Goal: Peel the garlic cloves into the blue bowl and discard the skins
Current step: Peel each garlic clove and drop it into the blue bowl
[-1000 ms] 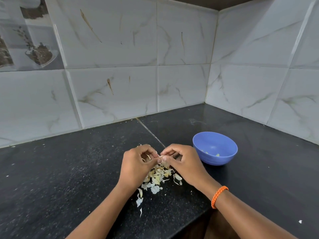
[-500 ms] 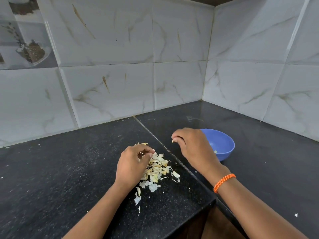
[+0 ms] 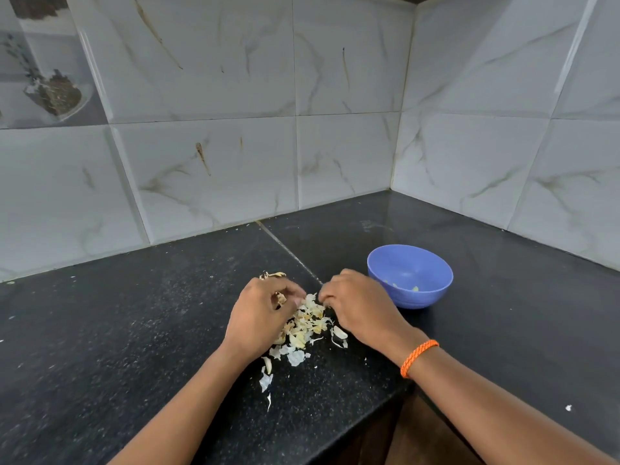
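One blue bowl on a black speckled countertop, round, plain, periwinkle plastic, faint ribs near its base; no writing or brand readable anywhere. Inside it, a few pale peeled garlic pieces low against the near wall; count uncertain, perhaps two or three.

Left of the bowl, one loose heap of garlic skins: papery flakes, cream to yellow-white, too many and too overlapped to count. Nearer than the heap, a short trail of about four separate flakes.

Two bare hands, both over the heap. Left hand farther from the bowl, fingers curled, thumb and fingertips pinching something pale and papery, skin or clove not distinguishable. Right hand just beside the bowl without touching it, fingers curled down onto the far edge of the heap; blurred, so whether anything is pinched cannot be told. One orange braided bracelet on the right wrist.

Behind the bowl, white marbled wall tiles meeting in a corner.
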The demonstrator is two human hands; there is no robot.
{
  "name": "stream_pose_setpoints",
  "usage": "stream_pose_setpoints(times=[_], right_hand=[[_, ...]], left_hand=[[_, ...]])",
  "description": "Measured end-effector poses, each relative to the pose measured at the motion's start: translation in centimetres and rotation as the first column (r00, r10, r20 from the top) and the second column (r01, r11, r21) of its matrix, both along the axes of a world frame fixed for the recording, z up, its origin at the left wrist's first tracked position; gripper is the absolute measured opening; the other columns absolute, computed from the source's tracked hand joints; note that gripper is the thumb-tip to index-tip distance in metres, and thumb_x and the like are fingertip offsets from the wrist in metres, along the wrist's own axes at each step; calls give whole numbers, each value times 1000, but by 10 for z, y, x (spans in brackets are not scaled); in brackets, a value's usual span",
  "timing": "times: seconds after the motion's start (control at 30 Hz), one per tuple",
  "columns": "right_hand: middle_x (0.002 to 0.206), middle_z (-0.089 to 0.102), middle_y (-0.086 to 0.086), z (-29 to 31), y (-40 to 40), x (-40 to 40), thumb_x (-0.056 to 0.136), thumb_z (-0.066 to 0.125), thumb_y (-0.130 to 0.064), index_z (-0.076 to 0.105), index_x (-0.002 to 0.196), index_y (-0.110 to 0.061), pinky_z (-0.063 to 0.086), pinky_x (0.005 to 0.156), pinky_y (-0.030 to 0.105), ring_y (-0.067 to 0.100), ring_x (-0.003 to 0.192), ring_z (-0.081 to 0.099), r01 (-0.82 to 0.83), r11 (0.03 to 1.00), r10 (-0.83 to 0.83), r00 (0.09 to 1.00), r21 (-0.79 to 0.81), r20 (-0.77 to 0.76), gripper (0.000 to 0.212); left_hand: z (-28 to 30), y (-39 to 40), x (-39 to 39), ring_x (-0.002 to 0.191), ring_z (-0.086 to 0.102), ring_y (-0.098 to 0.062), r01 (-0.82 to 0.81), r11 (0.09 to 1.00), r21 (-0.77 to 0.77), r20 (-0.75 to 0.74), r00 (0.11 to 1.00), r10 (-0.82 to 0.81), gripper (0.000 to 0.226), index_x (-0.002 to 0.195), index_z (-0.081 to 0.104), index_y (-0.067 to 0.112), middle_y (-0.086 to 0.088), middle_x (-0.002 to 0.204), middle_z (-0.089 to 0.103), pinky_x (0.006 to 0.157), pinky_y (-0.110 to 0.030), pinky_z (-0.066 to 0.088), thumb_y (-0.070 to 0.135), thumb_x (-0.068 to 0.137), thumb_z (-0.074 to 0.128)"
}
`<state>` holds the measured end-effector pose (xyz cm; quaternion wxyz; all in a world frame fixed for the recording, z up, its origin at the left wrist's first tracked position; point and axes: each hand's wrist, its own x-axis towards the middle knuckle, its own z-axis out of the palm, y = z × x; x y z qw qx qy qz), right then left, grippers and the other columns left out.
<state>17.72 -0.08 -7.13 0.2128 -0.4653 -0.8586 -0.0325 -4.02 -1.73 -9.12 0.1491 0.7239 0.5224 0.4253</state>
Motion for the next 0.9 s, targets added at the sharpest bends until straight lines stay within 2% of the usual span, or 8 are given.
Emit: stream_pose_setpoints(times=[0.07,0.17,0.33,0.43,0.53,0.6,0.73,0.9], right_hand=[[94,72,-12,9,5,4,104,66,-24,79,99,-32,47,71,37,8,92,51,39,999,-40,991,-5,-125,17],[96,73,-14,10,4,3,100,72,-26,83,98,-37,55,76,39,10,92,62,11,999,-21,978,-48,-208,15],[86,68,-16,6,-4,-14,96,77,-24,79,98,-36,56,67,34,7,80,65,23,995,-45,970,-93,-240,13],[80,72,-18,5,-6,-24,96,76,-19,77,95,-34,57,66,32,3,77,68,6,995,-39,941,-100,-336,15],[99,80,-11,8,-8,-30,105,65,-16,82,109,-34,52,69,31,5,78,64,7,994,-39,952,-107,-304,25],[99,80,-7,10,-8,-29,106,64,-14,82,110,-32,45,63,24,1,66,56,1,994,-35,954,-113,-299,26],[97,69,-16,10,-12,-27,95,77,-17,80,96,-32,59,75,35,3,85,65,-82,985,29,945,-149,-326,15],[104,58,-16,6,-30,-29,96,75,-30,82,97,-32,50,80,33,3,102,46,-136,977,107,978,-163,-179,8]], left_hand=[[4,3,-10,74,63,-2,141,981,-135,-57,987,-149,13,86,83,34,17,90,78,68,-18,48,23,93,82],[5,6,-22,90,62,2,185,949,-255,-130,966,-223,13,91,83,40,15,97,76,80,-18,47,42,82,93],[6,5,-22,65,64,-3,42,984,-171,-194,978,-75,13,83,84,34,28,73,71,59,-19,43,22,87,88],[8,3,-21,62,65,-10,-56,989,-140,-214,976,25,17,84,84,39,23,70,70,59,-28,51,22,89,85],[10,-1,-22,73,67,-13,-90,991,-95,-225,972,67,19,88,84,40,20,77,69,63,-30,53,22,94,80],[10,-2,-24,89,61,-2,-84,995,-50,-231,970,70,19,89,83,40,21,85,72,66,-27,48,22,95,79],[9,-2,-24,97,51,3,-73,997,17,-235,969,75,15,87,77,43,24,98,68,73,-27,43,30,90,84],[5,0,-22,94,53,-1,-86,996,34,-255,962,92,12,83,75,37,23,98,65,73,-31,45,38,93,81]])
